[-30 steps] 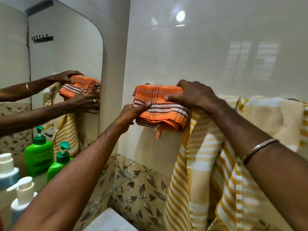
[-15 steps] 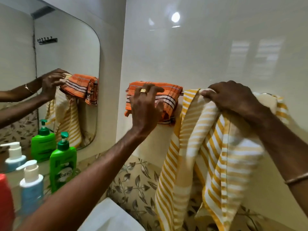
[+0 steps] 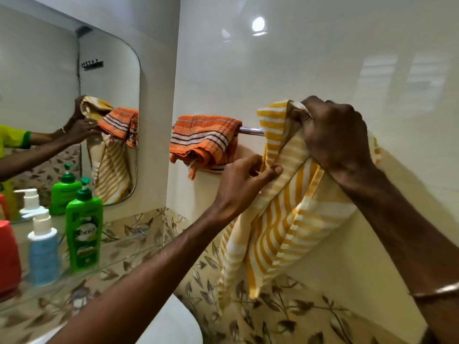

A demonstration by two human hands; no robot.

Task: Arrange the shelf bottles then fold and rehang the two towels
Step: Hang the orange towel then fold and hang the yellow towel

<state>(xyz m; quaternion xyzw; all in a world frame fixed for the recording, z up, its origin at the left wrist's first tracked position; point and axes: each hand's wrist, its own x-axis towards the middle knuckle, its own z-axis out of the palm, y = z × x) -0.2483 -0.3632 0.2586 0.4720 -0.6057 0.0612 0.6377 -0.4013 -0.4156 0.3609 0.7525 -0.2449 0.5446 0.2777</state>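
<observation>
orange striped towel (image 3: 203, 137): folded, draped over the left end of the chrome towel rail (image 3: 250, 131), its lower edge bunched and a frayed corner hanging below. a short bare stretch of rail shows between it and the next item.

yellow striped towel (image 3: 280, 219): hangs over the rail just right of the orange one, unfolded, its long edges falling loose down the wall tiles (image 3: 298, 58) to the leaf-patterned border.

right hand (image 3: 332, 135): clenched round the bunched top of the yellow towel at rail height, knuckles forward; a bangle (image 3: 434, 291) on the wrist.

left hand (image 3: 246, 180): below and left of the right one, thumb and fingers pinching the towel's left edge, just under the orange towel's hem without touching it.

glass shelf (image 3: 119, 252): lower left, under the mirror (image 3: 62, 108). holds a green pump bottle (image 3: 84, 227) nearest the towels, a blue pump bottle (image 3: 43, 249) beside it, a red container (image 3: 8, 256) at the frame edge. open wall lies between shelf and towels.

white basin rim (image 3: 173, 324): bottom centre.
</observation>
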